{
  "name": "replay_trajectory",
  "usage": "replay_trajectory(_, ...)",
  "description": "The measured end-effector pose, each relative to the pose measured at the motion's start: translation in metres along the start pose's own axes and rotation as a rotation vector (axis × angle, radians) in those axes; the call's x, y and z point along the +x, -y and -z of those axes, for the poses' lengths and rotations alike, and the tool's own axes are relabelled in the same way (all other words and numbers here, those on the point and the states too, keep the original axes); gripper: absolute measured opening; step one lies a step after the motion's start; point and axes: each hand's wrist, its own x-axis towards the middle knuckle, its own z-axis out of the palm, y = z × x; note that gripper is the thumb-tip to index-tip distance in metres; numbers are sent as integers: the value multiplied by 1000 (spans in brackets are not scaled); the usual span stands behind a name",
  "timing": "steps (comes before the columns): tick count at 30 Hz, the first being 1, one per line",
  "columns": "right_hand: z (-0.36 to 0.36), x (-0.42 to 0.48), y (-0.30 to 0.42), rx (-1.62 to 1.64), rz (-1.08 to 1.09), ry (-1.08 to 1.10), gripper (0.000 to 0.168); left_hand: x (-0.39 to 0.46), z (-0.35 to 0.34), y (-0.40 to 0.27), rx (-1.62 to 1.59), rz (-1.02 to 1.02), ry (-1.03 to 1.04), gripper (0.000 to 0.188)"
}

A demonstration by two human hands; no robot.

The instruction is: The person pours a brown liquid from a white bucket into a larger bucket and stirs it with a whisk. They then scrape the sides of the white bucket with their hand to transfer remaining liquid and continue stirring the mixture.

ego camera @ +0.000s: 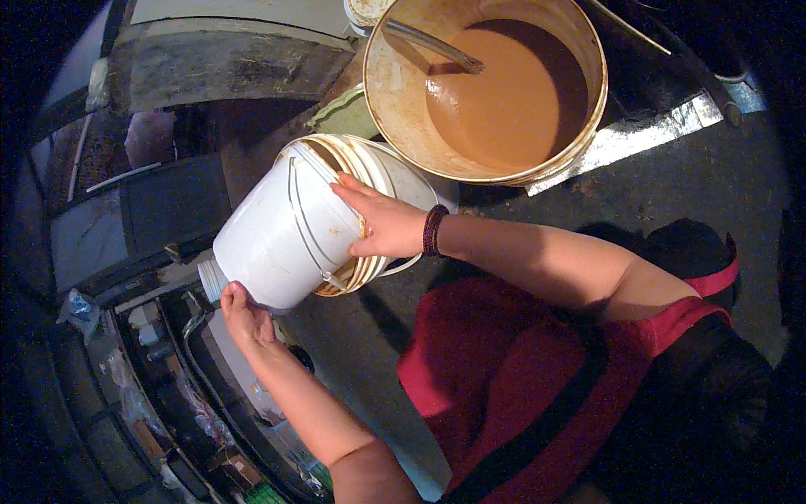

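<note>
A white plastic bucket with a wire bail handle is tilted on its side before me, its mouth towards the right. My right hand, wearing a dark beaded bracelet, grips it near the brown-stained rim. My left hand supports it low at its base. Against its mouth is a second pale bucket, mostly hidden behind it; I cannot tell whether one sits inside the other. Up and right stands a large stained bucket holding brown liquid, with a brush-like tool leaning in it.
A ribbed white threaded neck shows beside the tilted bucket's base. A pale green container sits by the large bucket. Shelving with plastic bags and boxes runs along the lower left. A shiny strip borders the dark floor.
</note>
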Motion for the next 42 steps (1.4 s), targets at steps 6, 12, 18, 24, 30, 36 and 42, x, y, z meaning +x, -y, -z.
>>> replay_trajectory(6,-4,4,-11,-107,95,-96,93,-5,-6,2,7,-4,-47,11)
replay_trajectory(12,9,6,3,237,64,47,93,-13,5,11,-68,-89,-103,17)
replay_trajectory(18,4,7,36,238,304,15,89,-41,31,33,-176,-176,-119,23)
replay_trajectory(24,3,-15,47,197,153,-49,83,-52,25,66,-230,-228,-163,25)
replay_trajectory(30,-1,-13,43,205,137,-83,82,-51,15,54,-195,-209,-179,23)
replay_trajectory(36,-4,-20,48,208,64,-103,80,-47,22,56,-181,-228,-208,22)
replay_trajectory(42,11,-18,50,206,-16,-40,79,-34,41,61,-129,-228,-143,25)
